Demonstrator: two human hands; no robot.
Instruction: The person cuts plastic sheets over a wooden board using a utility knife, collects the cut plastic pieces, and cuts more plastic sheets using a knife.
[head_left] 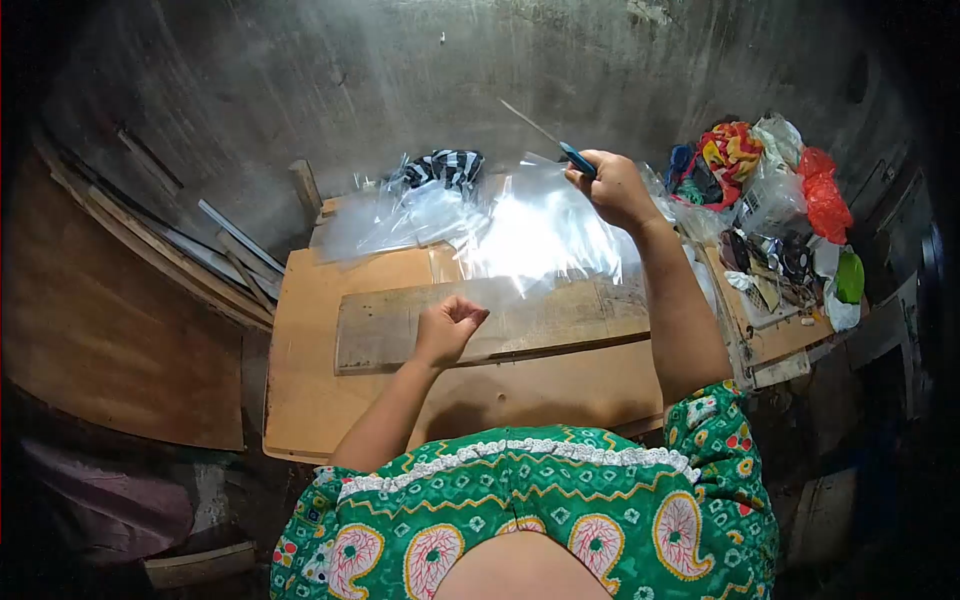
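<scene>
Gripping a knife (560,142) in the right hand (612,188), fist wrapped tight around the blue handle with the thin blade sticking up and away to the left. That hand is raised over the far side of the table (310,400), right at the top edge of a clear plastic sheet (540,235). The sheet spreads out just below and left of the right hand, shiny and crumpled, and its near edge lies over a plank (400,325).

Left hand (448,328) is curled into a loose fist with nothing in it as far as I can see, resting on or just above the plank, close to the near edge of the plastic but not clearly touching it.

More clear plastic (385,222) is bunched up beyond the left hand, and a striped cloth (447,166) sits behind that, near the wall. To the right of the right hand there's a messy pile: colourful cloth (728,150), a red bag (826,200), a green thing (850,278) and smaller bits I can't make out. Off to the left of the left hand some wooden strips (235,255) lean past the table edge.
</scene>
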